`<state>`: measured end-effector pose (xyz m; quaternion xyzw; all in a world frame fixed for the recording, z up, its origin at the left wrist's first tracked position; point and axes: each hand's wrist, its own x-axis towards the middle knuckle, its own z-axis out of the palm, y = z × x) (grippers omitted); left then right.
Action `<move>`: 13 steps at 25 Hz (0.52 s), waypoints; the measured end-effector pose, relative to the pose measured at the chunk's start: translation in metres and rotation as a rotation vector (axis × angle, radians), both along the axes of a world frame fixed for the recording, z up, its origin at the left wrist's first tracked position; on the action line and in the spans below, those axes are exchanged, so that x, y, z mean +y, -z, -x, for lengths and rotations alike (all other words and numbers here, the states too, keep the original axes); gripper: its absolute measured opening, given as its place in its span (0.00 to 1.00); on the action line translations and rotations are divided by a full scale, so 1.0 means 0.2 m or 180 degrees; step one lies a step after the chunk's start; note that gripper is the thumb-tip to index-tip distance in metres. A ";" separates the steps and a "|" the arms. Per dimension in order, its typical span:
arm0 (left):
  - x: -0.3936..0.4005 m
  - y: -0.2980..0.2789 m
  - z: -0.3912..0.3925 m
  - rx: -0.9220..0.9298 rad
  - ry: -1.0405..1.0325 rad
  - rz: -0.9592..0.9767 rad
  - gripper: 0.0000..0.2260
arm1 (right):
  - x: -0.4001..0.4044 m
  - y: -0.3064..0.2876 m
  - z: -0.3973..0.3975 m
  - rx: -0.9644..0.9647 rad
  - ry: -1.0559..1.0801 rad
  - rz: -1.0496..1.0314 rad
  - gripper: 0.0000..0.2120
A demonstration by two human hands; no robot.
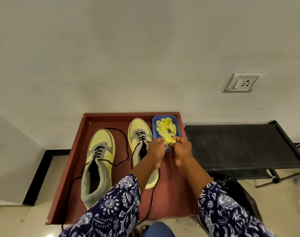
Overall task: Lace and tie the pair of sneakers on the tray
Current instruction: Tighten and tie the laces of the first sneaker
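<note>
Yellow crumpled material was pinched between both hands, left hand and right hand, over the blue dish at the red tray's far right corner. Both sneakers stood left of the dish, half-laced. Judgement: set the material aside, then draw the loose black laces evenly.

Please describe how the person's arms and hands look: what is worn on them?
Both arms wear loose dark navy sleeves with a white floral and leaf print, ending partway along the forearm. The left sleeve and right sleeve match. The left hand and right hand are bare; no gloves, rings or watch show.
</note>
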<state>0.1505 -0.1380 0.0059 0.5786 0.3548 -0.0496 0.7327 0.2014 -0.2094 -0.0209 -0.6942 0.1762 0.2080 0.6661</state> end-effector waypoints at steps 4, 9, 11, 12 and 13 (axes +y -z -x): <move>0.01 0.00 0.04 -0.0164 0.0116 0.0102 0.19 | -0.01 0.03 0.02 -0.0115 -0.0051 -0.0219 0.16; 0.08 0.01 0.12 -0.0354 -0.0094 0.0246 0.20 | -0.01 0.02 0.05 -0.0240 0.0003 -0.0117 0.19; 0.12 0.00 0.16 -0.0495 -0.0164 0.0168 0.20 | 0.02 0.01 0.06 -0.0357 0.0016 0.0046 0.17; 0.14 -0.01 0.18 -0.0563 -0.0206 0.0086 0.18 | 0.05 -0.01 0.08 -0.0417 0.0033 0.0078 0.15; 0.17 -0.01 0.20 -0.0637 -0.0257 0.0000 0.17 | 0.08 -0.02 0.10 -0.0465 0.0054 0.0052 0.13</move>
